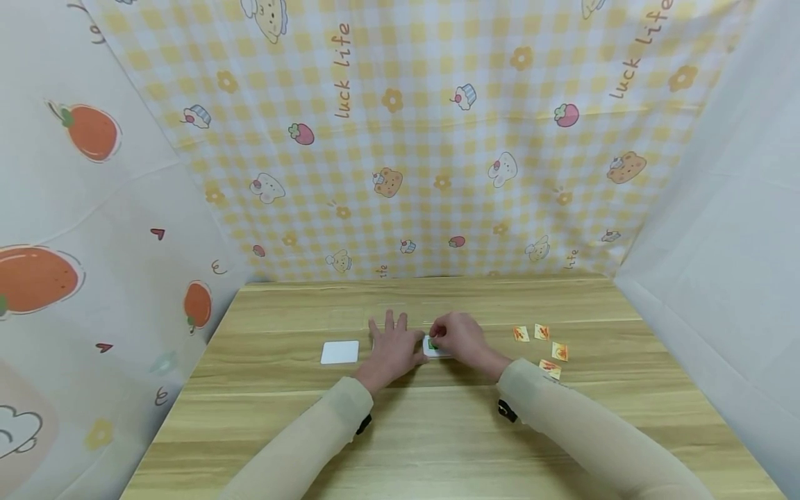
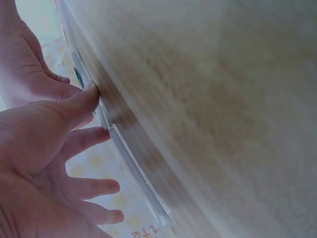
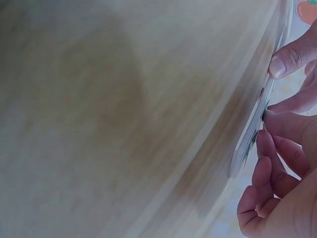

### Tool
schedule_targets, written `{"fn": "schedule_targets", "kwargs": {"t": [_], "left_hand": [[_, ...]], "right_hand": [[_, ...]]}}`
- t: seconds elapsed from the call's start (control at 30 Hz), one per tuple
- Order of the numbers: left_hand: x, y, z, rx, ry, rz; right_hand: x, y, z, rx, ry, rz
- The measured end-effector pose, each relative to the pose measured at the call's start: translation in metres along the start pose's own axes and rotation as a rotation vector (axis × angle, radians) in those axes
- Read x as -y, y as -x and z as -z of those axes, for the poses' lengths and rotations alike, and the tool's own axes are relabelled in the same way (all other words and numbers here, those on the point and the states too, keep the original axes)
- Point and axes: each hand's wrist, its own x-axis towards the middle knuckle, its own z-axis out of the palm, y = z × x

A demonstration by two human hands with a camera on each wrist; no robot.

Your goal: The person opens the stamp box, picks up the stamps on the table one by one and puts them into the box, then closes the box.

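A white card [image 1: 430,353] with a green patch lies on the wooden table between the two hands. My left hand [image 1: 396,345] has its fingers spread, with thumb and index finger at the card's left edge. The left wrist view shows that thumb [image 2: 88,101] pressing against the edge. From the right, my right hand [image 1: 460,338] bends over the card and pinches a small green picture piece [image 1: 432,344] between thumb and index finger. Most of this piece is hidden by the fingers. In the right wrist view the pinching fingertips are right at the card's surface [image 3: 245,141].
Another white card [image 1: 340,352] lies left of my left hand. Several small orange-and-yellow picture squares [image 1: 560,352] are scattered to the right. Clear flat plastic pieces [image 1: 350,319] lie behind the hands. A checked curtain [image 1: 425,153] closes off the back of the table.
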Motion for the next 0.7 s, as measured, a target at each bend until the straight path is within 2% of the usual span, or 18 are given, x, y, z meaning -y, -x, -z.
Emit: {"fn": "schedule_targets", "kwargs": {"t": [0.4, 0.7], "left_hand": [[0.0, 0.001, 0.001, -0.004, 0.006, -0.009], [0.002, 0.0, -0.002, 0.003, 0.013, -0.001]], "right_hand": [[0.003, 0.001, 0.007, -0.043, 0.025, 0.005], [0.009, 0.007, 0.018, -0.033, 0.022, -0.028]]}}
